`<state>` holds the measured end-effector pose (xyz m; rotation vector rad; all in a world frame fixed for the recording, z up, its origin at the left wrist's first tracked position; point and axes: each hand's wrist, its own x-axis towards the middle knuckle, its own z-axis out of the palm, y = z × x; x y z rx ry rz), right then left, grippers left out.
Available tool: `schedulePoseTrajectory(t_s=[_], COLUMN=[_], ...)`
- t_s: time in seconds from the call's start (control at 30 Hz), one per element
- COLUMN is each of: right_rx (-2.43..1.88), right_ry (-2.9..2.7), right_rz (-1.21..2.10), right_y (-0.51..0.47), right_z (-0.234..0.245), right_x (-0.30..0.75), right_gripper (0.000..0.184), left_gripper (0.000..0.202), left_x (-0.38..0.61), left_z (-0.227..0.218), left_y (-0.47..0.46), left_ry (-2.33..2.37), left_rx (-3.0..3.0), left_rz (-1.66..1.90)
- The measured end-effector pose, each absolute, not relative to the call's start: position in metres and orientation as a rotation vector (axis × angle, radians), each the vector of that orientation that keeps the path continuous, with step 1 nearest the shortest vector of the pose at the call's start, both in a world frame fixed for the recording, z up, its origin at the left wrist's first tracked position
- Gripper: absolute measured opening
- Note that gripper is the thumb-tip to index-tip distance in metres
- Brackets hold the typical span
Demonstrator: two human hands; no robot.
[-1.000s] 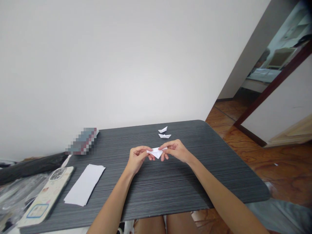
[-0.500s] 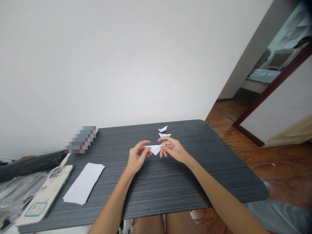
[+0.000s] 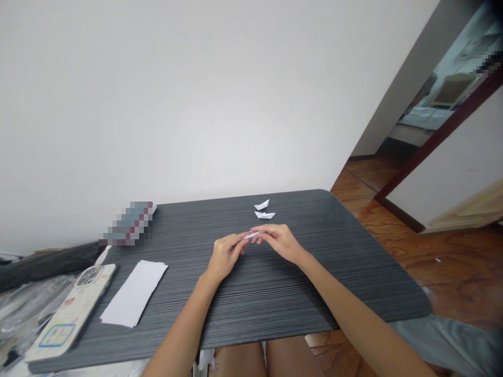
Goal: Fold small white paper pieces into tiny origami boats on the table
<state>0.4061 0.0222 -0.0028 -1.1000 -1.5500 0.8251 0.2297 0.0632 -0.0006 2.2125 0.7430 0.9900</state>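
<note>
Between my two hands is a small piece of folded white paper [image 3: 253, 235], seen nearly edge-on and partly covered by fingers. My left hand [image 3: 228, 252] pinches its left end between thumb and fingers. At the other end, my right hand [image 3: 282, 243] grips it with the fingers curved over the far side. Beyond the hands, two small white paper boats [image 3: 265, 215] sit on the dark table, one behind the other.
A stack of white paper sheets [image 3: 134, 294] lies on the dark wood-grain table [image 3: 283, 309] at the left. Beside it is a phone in a patterned case [image 3: 73, 314]. A pixelated box-like object [image 3: 129, 222] is farther back. A white wall rises behind the table.
The folded paper has turned from showing its flat face with a point downward to nearly edge-on. My fingers have closed in, and the hands are closer together.
</note>
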Motion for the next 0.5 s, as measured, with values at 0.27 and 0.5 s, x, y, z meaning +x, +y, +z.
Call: schedulePoseTrajectory(t_s=[0.27, 0.5], right_rx=[-1.107, -1.074], right_ry=[-1.462, -1.386], right_rz=[0.925, 1.078], right_y=[0.0211, 0.0248], right_z=[0.0036, -0.0025], right_x=[0.4077, 0.4093], right_gripper=[0.023, 0.025], left_gripper=[0.026, 0.031], left_x=[0.2318, 0.2363], left_z=[-0.0002, 0.0006], left_y=[0.0615, 0.0598], left_ry=[0.746, 0.813], left_rx=[1.981, 1.929], left_rz=[0.937, 0.935])
